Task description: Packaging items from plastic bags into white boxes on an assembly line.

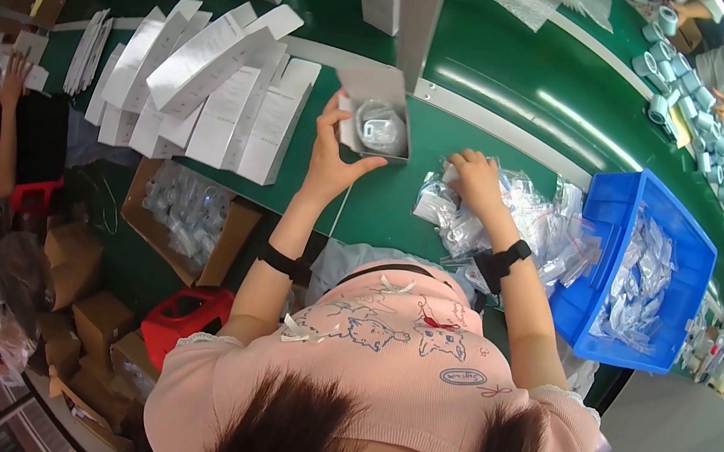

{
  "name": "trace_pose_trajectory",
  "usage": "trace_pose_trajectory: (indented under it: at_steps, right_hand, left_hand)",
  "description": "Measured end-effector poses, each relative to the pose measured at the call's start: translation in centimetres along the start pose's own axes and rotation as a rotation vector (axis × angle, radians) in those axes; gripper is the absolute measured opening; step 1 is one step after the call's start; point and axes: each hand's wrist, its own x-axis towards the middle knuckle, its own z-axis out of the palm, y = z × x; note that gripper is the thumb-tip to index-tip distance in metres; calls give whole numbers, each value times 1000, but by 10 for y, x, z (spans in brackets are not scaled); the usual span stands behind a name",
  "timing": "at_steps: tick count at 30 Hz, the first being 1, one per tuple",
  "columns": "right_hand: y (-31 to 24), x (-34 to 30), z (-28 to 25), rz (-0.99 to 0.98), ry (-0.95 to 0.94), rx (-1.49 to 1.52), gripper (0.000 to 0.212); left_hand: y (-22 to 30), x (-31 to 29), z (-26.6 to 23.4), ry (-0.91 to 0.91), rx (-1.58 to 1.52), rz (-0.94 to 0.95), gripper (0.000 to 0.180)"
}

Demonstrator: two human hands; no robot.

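Right hand palm-down on plastic packets

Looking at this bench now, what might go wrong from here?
The open box by the left hand might tip, letting its wrapped item slide out.
The right hand is at a loose heap of clear bags; it might catch two at once.
The slanting top carton could slip off the white cartons under it.

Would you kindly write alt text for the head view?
A person's left hand holds an open white box containing a wrapped item; the right hand touches a pile of plastic packets. White cartons are to the left, and a blue bin to the right.
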Motion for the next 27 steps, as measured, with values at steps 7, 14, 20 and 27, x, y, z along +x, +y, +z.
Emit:
trace_pose_trajectory:
  at_steps: [7,14,20,27]
  right_hand:
    - [-2,0,-48,61,200,484,30]
    - [-59,5,-116,50,701,1367,19]
    - [-87,26,-89,-292,826,805,23]
    - [-90,29,-73,-583,494,182,44]
  left_hand:
    - [42,21,-9,-94,109,0,35]
    - [46,40,-5,-7,188,-283,17]
    - [30,49,-10,100,229,-149,16]
    - [20,40,-14,114,74,-213,21]
